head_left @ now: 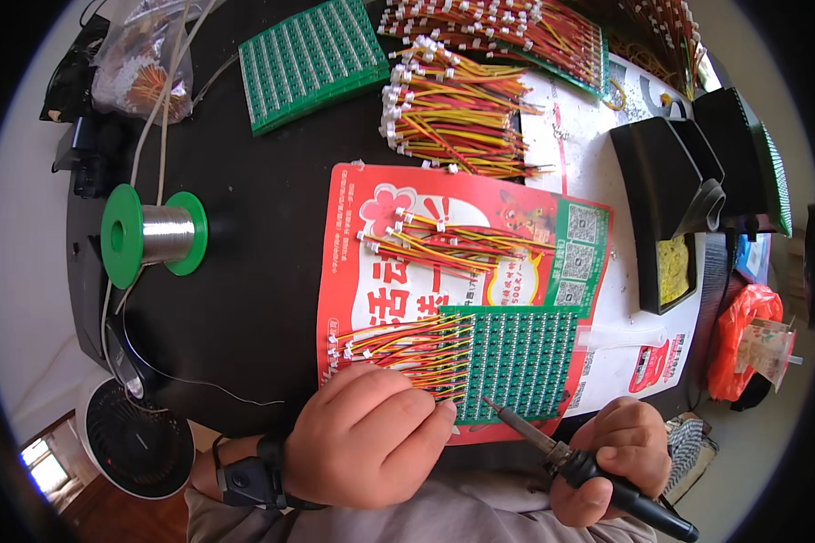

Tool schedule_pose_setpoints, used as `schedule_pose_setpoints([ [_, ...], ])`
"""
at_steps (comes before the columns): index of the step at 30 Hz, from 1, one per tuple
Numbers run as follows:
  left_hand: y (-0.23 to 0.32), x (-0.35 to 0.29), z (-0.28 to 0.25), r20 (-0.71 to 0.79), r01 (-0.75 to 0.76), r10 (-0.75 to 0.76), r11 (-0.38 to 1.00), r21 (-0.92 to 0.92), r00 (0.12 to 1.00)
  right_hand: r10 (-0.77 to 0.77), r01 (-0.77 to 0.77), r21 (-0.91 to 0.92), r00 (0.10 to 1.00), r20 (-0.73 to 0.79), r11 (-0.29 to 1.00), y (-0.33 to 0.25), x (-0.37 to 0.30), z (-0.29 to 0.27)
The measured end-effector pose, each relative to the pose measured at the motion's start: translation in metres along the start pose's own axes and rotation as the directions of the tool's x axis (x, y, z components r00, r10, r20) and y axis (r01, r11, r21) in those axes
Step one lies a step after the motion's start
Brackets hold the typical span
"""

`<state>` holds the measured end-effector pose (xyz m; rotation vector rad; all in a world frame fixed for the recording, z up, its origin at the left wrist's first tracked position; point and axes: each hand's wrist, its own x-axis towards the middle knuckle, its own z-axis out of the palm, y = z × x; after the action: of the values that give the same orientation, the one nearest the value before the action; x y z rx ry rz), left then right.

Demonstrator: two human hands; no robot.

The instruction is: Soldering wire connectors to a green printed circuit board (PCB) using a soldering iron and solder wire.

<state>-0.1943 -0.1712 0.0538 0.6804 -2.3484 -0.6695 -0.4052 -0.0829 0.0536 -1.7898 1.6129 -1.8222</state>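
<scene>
A green circuit board panel [525,362] lies in front of me, with red and yellow wire leads [398,344] running to the left from its left part. My left hand [371,439] is closed at the panel's lower left edge, fingertips beside the lowest wires; what it pinches is hidden under the fingers. In my right hand [620,457] is a soldering iron [566,460], gripped by its black handle. Its tip points up and left, over the panel's lower part near my left fingertips. Loose wire leads [462,242] with white connectors lie just beyond the panel.
A red printed sheet [335,235] lies under the panel. Left stands a solder wire spool [167,233] with green flanges. Farther back are stacked green panels [312,63] and a wire bundle [462,113]. At right stands a black soldering iron holder [652,181] with yellow sponge [674,270].
</scene>
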Motion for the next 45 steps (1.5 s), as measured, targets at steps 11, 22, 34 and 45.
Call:
schedule_pose_setpoints([
  [11, 0.003, 0.011, 0.000, 0.054, -0.017, 0.014, 0.998, 0.068, 0.998, -0.083, 0.085, 0.037, 0.995, -0.060, 0.996, 0.003, -0.002, -0.006],
  [22, 0.007, 0.035, -0.026, 0.121, -0.052, 0.030, 0.982, 0.184, 0.992, -0.112, 0.117, 0.072, 0.991, -0.069, 0.991, 0.002, -0.003, -0.012],
  [34, -0.055, 0.079, -0.023, 0.024, -0.008, 0.003, 0.982, 0.190, 1.000, -0.066, 0.066, 0.011, 0.998, -0.022, 0.998, -0.004, -0.002, -0.014],
  [45, -0.062, 0.097, -0.003, -0.067, -0.048, 0.054, 0.994, 0.095, 0.996, -0.048, 0.045, -0.075, 0.998, -0.029, 0.996, -0.020, 0.020, -0.015],
])
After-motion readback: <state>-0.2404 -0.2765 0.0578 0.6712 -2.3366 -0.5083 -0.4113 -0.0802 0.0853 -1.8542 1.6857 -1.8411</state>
